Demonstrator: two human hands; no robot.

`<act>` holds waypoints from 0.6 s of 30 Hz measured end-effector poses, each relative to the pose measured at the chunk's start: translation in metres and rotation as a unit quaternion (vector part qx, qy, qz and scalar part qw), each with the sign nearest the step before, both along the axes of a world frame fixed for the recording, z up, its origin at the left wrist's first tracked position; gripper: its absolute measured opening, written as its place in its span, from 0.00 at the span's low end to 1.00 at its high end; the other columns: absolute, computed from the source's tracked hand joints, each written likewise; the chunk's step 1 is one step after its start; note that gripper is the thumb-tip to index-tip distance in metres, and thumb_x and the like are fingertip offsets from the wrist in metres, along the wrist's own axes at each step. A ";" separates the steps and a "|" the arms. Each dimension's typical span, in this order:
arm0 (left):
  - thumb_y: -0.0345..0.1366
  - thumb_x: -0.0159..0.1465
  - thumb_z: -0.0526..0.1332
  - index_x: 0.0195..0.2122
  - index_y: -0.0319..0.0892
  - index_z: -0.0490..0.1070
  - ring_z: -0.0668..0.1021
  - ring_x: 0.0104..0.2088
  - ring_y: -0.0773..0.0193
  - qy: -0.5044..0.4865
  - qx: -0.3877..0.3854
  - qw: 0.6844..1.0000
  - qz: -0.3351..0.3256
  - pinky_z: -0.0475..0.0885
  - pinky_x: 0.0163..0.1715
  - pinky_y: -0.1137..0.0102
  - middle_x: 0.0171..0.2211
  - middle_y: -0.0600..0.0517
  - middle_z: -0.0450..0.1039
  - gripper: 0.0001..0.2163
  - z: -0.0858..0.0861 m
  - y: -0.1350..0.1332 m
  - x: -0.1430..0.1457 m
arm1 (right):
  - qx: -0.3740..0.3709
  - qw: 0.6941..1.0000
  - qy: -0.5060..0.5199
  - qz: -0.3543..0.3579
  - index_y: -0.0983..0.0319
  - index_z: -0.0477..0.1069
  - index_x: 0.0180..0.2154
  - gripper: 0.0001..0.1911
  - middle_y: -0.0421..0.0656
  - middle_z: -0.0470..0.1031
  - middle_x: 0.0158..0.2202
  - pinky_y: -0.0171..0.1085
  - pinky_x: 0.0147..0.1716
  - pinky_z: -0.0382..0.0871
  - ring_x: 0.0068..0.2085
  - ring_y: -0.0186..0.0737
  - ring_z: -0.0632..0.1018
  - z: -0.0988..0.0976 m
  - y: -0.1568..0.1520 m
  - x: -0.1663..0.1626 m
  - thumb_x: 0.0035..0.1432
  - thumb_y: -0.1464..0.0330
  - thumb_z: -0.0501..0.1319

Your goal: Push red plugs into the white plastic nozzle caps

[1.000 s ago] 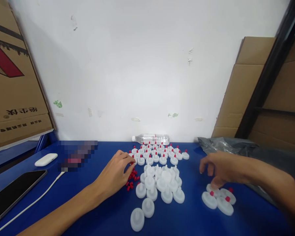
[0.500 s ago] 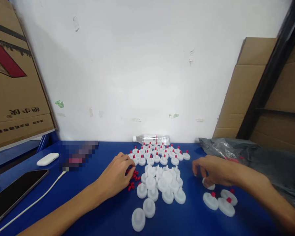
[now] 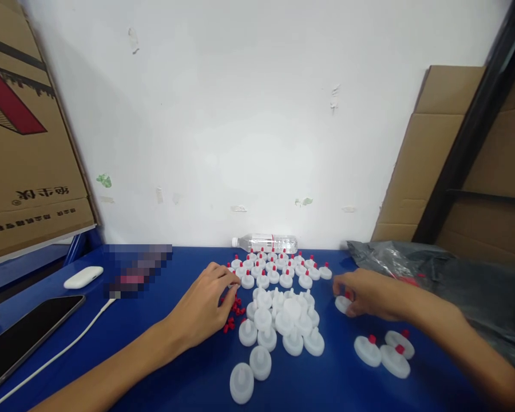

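Observation:
My right hand (image 3: 352, 292) grips a white squeeze-bottle lid (image 3: 342, 305) with a red tip cap, at the right of the lids. Three more lids with red tips (image 3: 368, 351) lie below that hand. My left hand (image 3: 214, 294) is over a small heap of red tip caps (image 3: 237, 308), its thumb and index finger curled close together; whatever they pinch, if anything, is hidden. Beside it is a pile of white lids without red tips (image 3: 292, 309). Behind the pile stand several rows of lids with red tips (image 3: 273, 276).
A clear plastic bottle (image 3: 266, 243) lies on its side against the wall. On the left of the blue table (image 3: 167, 383) are a phone (image 3: 30, 337), a white case (image 3: 83, 277) and a white cable (image 3: 68, 349). Grey plastic bags (image 3: 467, 286) cover the right side.
My right hand has moved left and slightly away from me, taking one red-tipped lid from beside the three others. My left hand has shifted only slightly, its fingertips a little farther forward.

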State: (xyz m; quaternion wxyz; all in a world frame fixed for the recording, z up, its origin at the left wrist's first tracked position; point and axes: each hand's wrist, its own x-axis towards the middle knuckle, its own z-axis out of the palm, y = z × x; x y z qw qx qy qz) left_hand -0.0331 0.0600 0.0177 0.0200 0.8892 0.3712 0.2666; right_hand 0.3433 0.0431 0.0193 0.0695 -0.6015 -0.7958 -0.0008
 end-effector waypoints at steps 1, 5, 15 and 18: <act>0.30 0.70 0.52 0.47 0.43 0.75 0.73 0.47 0.54 -0.007 0.000 1.000 -0.022 0.72 0.49 0.58 0.44 0.46 0.75 0.12 0.003 -0.003 0.000 | -0.021 1.000 -0.004 -0.003 0.53 0.78 0.31 0.16 0.41 0.78 0.25 0.37 0.22 0.62 0.27 0.46 0.79 0.000 0.000 0.000 0.38 0.76 0.70; 0.31 0.71 0.52 0.60 0.46 0.68 0.71 0.54 0.54 -0.007 -0.022 0.994 -0.107 0.70 0.56 0.56 0.53 0.46 0.73 0.17 0.010 -0.016 0.001 | -0.042 0.999 -0.004 -0.007 0.54 0.76 0.32 0.10 0.43 0.77 0.28 0.39 0.24 0.61 0.30 0.49 0.79 -0.001 0.001 0.001 0.44 0.69 0.70; 0.32 0.72 0.51 0.67 0.49 0.60 0.65 0.65 0.53 0.034 -0.034 0.990 -0.131 0.65 0.63 0.53 0.62 0.47 0.68 0.22 -0.001 -0.019 -0.002 | -0.070 0.997 0.002 -0.019 0.55 0.75 0.33 0.10 0.43 0.77 0.29 0.40 0.26 0.61 0.31 0.48 0.78 0.007 -0.005 -0.009 0.47 0.72 0.68; 0.31 0.72 0.52 0.66 0.49 0.61 0.66 0.64 0.53 0.038 -0.029 0.991 -0.128 0.67 0.62 0.54 0.61 0.46 0.69 0.22 0.000 -0.019 -0.002 | -0.072 0.997 0.005 -0.021 0.55 0.74 0.34 0.08 0.44 0.77 0.31 0.40 0.26 0.62 0.31 0.48 0.78 0.010 -0.008 -0.012 0.49 0.72 0.67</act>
